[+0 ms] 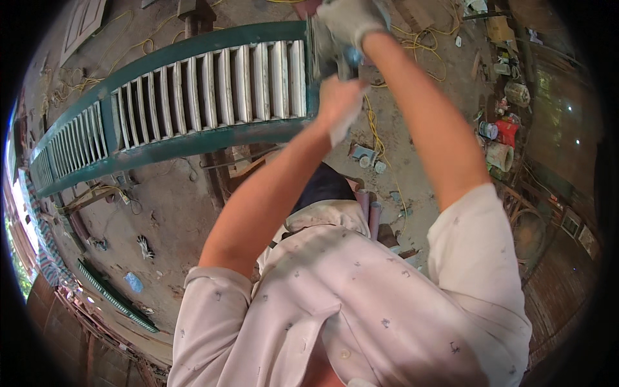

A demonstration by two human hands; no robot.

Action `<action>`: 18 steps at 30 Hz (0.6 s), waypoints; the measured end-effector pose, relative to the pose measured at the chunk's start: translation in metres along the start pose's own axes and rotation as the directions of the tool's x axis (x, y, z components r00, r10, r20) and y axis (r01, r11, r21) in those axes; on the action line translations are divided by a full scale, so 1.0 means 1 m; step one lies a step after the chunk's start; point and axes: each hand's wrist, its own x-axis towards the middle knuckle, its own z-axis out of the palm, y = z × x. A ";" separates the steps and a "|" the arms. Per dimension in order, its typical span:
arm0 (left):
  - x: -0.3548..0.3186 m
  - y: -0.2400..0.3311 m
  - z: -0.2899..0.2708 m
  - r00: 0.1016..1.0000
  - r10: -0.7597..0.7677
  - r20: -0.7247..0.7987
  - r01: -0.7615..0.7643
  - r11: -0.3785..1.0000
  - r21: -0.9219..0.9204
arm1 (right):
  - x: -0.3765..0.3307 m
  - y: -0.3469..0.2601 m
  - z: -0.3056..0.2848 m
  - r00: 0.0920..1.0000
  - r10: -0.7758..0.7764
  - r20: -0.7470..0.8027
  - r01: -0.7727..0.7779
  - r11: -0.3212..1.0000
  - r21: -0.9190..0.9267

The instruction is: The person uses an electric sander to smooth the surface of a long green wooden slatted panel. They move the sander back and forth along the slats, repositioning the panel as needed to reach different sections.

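A long louvred shutter [206, 136] with a green frame and pale, worn slats stretches from the far left to the middle, raised above the floor. At its right end my right hand [350, 22], in a whitish glove, is closed over a dark, blurred object [327, 67] with a bluish part, which looks like a hand tool. My left hand [340, 103] is closed just below, against the same object. Motion smears its fingers, and pale glove cloth shows at the wrist. The tool's exact kind and where it touches the frame are hidden.
Supports [215, 177] stand under the shutter. Yellow cord [373, 122] trails over the dirty floor. A smaller green louvred panel [116, 295], a grey glove [145, 248] and a blue scrap [133, 282] lie at left. Tins and a red container [507, 133] line the right side.
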 end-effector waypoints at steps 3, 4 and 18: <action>-0.038 -0.052 -0.001 0.981 0.194 -0.021 -0.182 0.950 0.253 | -0.058 0.020 0.014 1.000 -0.001 -0.019 0.001 0.999 -0.034; -0.056 -0.063 0.000 0.988 0.154 -0.028 -0.139 0.947 0.291 | -0.082 0.023 0.020 0.997 0.004 -0.073 -0.006 1.000 -0.027; 0.002 0.031 0.009 1.000 -0.016 -0.015 0.017 0.999 0.043 | 0.044 0.020 0.009 0.972 -0.182 -0.150 0.143 0.961 -0.237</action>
